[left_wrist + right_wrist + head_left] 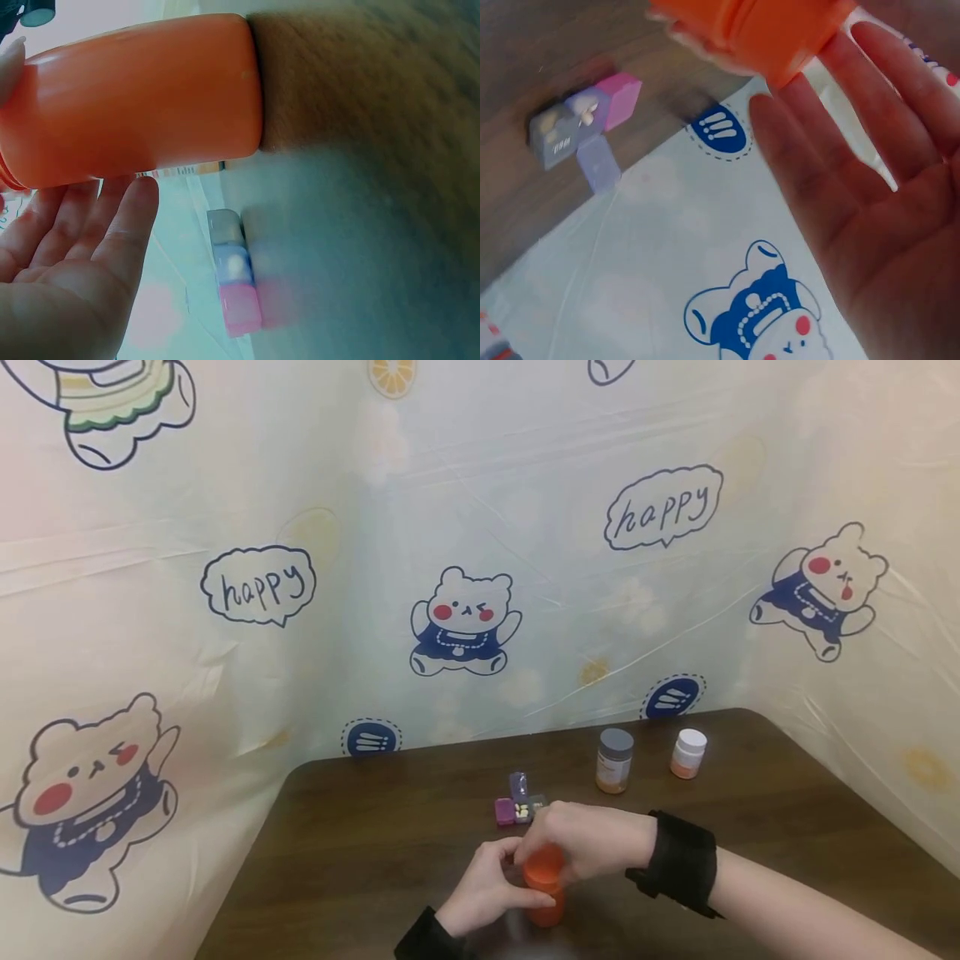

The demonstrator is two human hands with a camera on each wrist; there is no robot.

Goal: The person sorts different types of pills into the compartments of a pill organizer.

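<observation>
An orange bottle (547, 913) stands upright on the table near the front. My left hand (483, 887) holds it round the upper body, thumb across the near side. Over its top, my right hand (596, 839) grips the orange cap (543, 863) by the sides; the right wrist view shows the fingertips against it. Whether the cap is loose from the bottle cannot be seen. Just behind the hands sits a small pill organizer (547, 146) with pink, blue-violet and grey compartments. The blue-violet lid (598, 165) is raised, and white pills (587, 112) lie inside that compartment.
Toward the back right of the brown table (360, 835) stand a grey-capped bottle (613, 768) and a smaller white-capped bottle (686, 756). Behind the table hangs a printed curtain (465, 510) with bears.
</observation>
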